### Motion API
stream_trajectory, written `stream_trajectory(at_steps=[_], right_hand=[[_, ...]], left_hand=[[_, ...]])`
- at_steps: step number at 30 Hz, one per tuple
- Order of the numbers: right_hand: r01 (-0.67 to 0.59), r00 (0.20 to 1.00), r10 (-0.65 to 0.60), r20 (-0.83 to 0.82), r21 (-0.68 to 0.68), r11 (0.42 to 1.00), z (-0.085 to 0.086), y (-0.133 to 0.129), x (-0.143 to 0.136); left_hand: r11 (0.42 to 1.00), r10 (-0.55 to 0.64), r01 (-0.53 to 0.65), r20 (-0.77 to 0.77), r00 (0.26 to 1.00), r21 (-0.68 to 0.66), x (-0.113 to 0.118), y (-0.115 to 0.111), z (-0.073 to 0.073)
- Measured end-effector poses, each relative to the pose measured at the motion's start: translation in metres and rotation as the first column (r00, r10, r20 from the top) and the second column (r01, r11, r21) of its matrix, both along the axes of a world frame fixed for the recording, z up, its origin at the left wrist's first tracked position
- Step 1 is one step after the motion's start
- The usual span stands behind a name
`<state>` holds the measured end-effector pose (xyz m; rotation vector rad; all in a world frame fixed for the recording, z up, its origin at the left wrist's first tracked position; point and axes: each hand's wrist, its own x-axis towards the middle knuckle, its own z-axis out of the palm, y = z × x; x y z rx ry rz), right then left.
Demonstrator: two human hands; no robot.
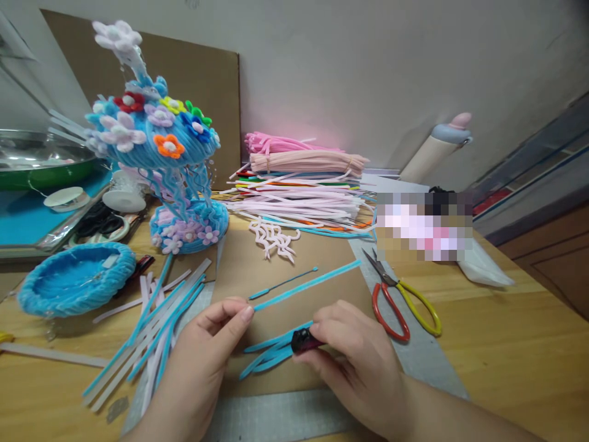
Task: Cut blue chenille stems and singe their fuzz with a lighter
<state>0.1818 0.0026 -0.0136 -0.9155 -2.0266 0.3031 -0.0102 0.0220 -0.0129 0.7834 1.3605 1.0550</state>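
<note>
- Apparently, the step in hand is handling one straight, light-blue fuzzy stem (308,286) over the brown cardboard board (326,252).
- The left hand (205,347) pinches the stem's left end; the right hand (354,344) grips a small black-and-dark-red lighter-like object (304,341) over the board's nearer half.
- A next move would likely call for a steady pinch.
- The stem looks unbent, a paler line along its length, its far end near the board's right edge.

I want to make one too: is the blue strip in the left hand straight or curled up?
Straight: the blue strip's visible part runs in one line from the left hand over the brown board.
</note>
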Motion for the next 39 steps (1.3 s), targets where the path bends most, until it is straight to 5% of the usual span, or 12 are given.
stream_trajectory(at_steps=[13, 26, 39], right_hand=[[-0.008, 0.997, -0.009, 0.080, 0.216, 0.976, 0.007, 0.000, 0.003], [-0.009, 0.997, -0.004, 0.072, 0.187, 0.982, 0.010, -0.003, 0.003], [-0.046, 0.996, 0.018, 0.083, 0.344, 0.938, 0.009, 0.000, 0.011]], left_hand=[[1.000, -0.002, 0.002, -0.004, 1.000, -0.005, -0.002, -0.002, -0.001], [1.000, 0.011, -0.011, -0.028, 1.000, 0.000, 0.000, -0.001, 0.003], [1.000, 0.007, -0.007, -0.008, 1.000, -0.004, 0.000, 0.000, 0.001]])
